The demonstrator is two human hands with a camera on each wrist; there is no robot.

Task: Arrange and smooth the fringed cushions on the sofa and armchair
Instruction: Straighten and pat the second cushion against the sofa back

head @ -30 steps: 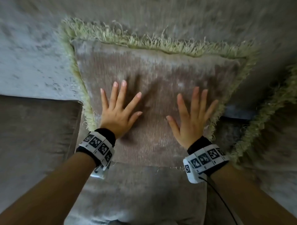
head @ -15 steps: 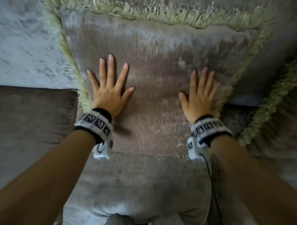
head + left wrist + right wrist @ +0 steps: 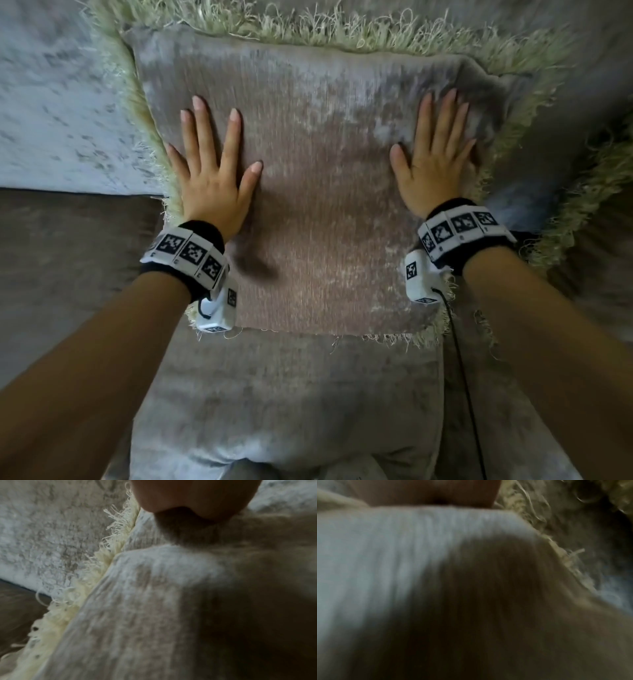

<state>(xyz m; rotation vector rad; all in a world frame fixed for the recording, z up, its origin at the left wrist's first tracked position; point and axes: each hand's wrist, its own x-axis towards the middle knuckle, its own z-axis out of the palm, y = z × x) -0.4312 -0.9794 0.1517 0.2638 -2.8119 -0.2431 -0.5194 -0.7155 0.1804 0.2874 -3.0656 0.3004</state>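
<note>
Against the pale backrest (image 3: pixel 51 113) of the sofa leans the fringed cushion (image 3: pixel 318 192), its grey-brown velvet face turned to the camera and its lower edge resting on the seat cushion (image 3: pixel 291 404). Shaggy pale-green fringe (image 3: pixel 342 37) runs around its sides, thick along the top and thinner along the bottom. Both hands lie flat on the cushion's face, well apart from each other. The left hand (image 3: pixel 210 178) presses near the left edge, its grip apart: 4 fingers straight and spread, thumb angled toward the middle, nothing held. The right hand (image 3: pixel 433 171) presses near the right edge, fingers straight and closer together, thumb out to the inner side, also holding nothing; the fabric just beyond its fingertips is creased toward the upper right corner. Each wrist wears a black band with white marker tiles and a small white camera box, and a black cable (image 3: pixel 462 377) trails from the right one. Part of a 2nd fringed cushion (image 3: pixel 582 212) shows at the right edge, just beside the 1st. Both wrist views are blurred, showing ribbed fabric (image 3: pixel 137 601) and a strip of fringe (image 3: pixel 570 558).
</note>
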